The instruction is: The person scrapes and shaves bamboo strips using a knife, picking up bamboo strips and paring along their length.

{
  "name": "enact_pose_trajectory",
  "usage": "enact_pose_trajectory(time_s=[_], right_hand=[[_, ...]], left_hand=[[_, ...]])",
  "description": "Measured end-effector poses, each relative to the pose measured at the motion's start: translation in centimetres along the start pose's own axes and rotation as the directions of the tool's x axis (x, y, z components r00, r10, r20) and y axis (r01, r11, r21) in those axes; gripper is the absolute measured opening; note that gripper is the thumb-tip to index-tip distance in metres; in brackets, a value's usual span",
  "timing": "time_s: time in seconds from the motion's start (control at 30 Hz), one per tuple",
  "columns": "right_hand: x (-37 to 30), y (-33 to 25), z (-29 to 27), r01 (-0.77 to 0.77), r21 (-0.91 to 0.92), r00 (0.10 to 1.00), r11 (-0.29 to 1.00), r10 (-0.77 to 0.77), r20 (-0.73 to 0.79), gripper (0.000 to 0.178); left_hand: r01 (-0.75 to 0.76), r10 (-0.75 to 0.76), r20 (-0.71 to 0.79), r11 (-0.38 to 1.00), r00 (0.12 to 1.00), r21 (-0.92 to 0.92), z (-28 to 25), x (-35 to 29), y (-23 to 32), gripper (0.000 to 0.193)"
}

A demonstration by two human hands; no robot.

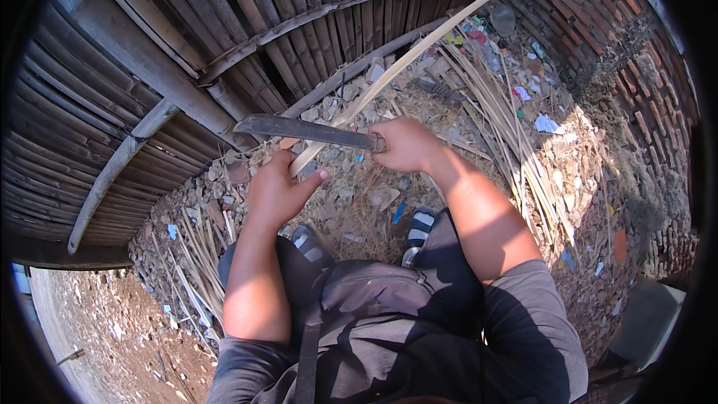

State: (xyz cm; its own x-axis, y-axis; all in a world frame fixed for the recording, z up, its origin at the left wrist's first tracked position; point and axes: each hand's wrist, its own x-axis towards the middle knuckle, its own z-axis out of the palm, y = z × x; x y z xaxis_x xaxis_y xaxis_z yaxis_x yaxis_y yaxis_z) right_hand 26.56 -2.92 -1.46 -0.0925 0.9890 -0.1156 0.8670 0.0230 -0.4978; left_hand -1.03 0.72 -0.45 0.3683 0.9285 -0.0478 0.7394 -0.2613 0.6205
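My right hand [407, 144] is closed round the handle of a machete [310, 132], whose dark, broad blade points left with a curved tip. A long pale bamboo strip [407, 63] runs from my left hand up toward the far right. My left hand [275, 188] grips the strip's near end, with the thumb stretched out to the right and the other fingers partly hidden. Near that grip, the blade crosses over the strip; whether its edge touches cannot be told.
A bamboo slat wall [314, 37] rises ahead and to the left, and a brick wall [636, 90] stands at right. Split bamboo strips [516, 146] lie right of my knees, with another bundle [198, 258] at left. Rubble and scraps cover the ground around my sandalled feet [420, 226].
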Motion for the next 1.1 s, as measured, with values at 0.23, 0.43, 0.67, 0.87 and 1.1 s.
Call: enact_pose_trajectory(time_s=[0.23, 0.43, 0.67, 0.87, 1.1], right_hand=[[-0.4, 1.0, -0.5, 0.091, 0.062, 0.995, 0.994, -0.088, -0.056, 0.034], [-0.8, 0.8, -1.6, -0.046, 0.021, 0.999, 0.999, 0.046, 0.025, 0.041], [0.0, 5.7, -1.8, -0.142, 0.211, 0.973, 0.967, 0.175, -0.151, 0.047], [0.0, 2.7, -0.5, -0.090, 0.160, 0.986, 0.983, 0.111, -0.127, 0.044], [-0.6, 1.1, -0.9, -0.018, -0.085, 0.999, 0.996, 0.022, 0.040, 0.041]], left_hand=[[-0.047, 0.047, 0.025, 0.999, 0.999, -0.012, 0.4, 0.3, -0.5, 0.062], [-0.014, 0.017, 0.051, 0.998, 0.999, -0.058, 0.2, 0.3, -0.8, 0.061], [-0.008, 0.008, 0.001, 1.000, 1.000, 0.015, -0.6, 0.1, -0.8, 0.060], [0.017, -0.018, 0.038, 0.999, 0.999, 0.029, -0.6, 0.1, -0.1, 0.061], [-0.002, -0.001, 0.049, 0.998, 0.999, 0.069, -0.4, 0.0, -0.1, 0.057]])
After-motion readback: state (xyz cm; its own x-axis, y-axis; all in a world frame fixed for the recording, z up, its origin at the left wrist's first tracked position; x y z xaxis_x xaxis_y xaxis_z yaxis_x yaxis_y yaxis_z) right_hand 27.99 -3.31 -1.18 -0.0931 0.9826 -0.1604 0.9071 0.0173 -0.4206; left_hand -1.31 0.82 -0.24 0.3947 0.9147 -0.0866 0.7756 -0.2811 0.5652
